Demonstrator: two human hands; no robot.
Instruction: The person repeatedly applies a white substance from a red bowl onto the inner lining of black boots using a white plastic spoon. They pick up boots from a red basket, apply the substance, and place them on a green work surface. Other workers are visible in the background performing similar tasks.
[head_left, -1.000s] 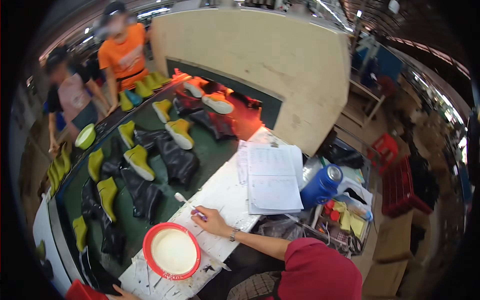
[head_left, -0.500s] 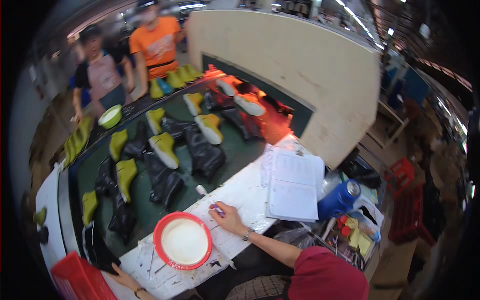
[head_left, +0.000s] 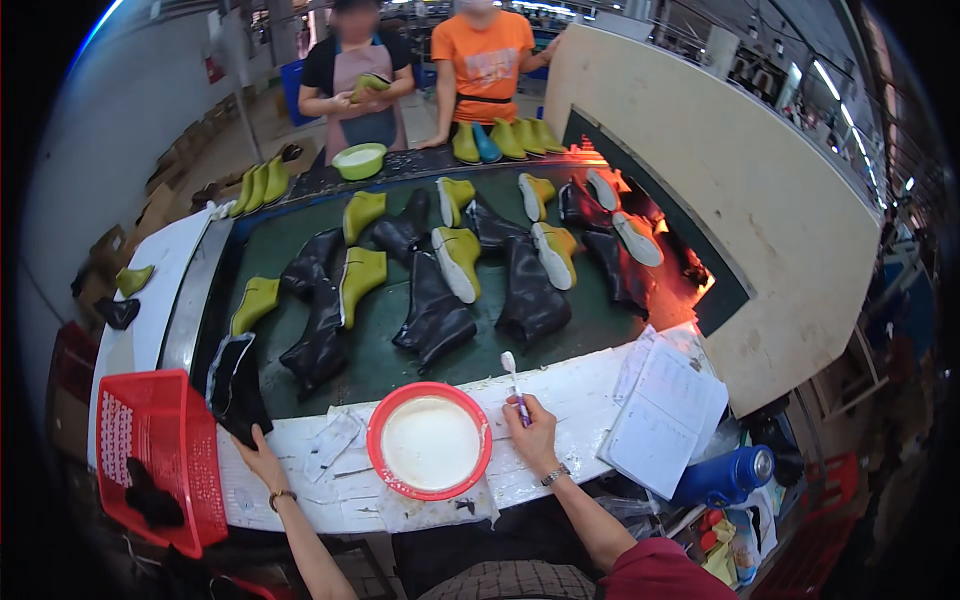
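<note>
Between the fingers of my right hand (head_left: 531,432) is a toothbrush (head_left: 516,385) with a purple handle, its bristle end pointing up and away. To the left of that hand stands a red-rimmed bowl (head_left: 376,440) of creamy white liquid. My left hand (head_left: 262,462) grips the near end of a black boot upper (head_left: 238,385), which lies at the left front corner of the dark green conveyor belt (head_left: 385,375). Along the belt lie several black boot uppers (head_left: 435,315) and several yellow-green shoe pieces (head_left: 362,283), some with white soles.
A red plastic basket (head_left: 160,455) stands at the left. An open notebook (head_left: 655,415) and blue bottle (head_left: 722,476) are at the right. A large beige panel (head_left: 720,200) borders glowing red light over the belt. Two co-workers stand across, near a green bowl (head_left: 360,162).
My view has swung left, bringing more of the red basket into sight. The co-worker at the left now holds a yellow-green piece. The toothbrush stays in my right hand.
</note>
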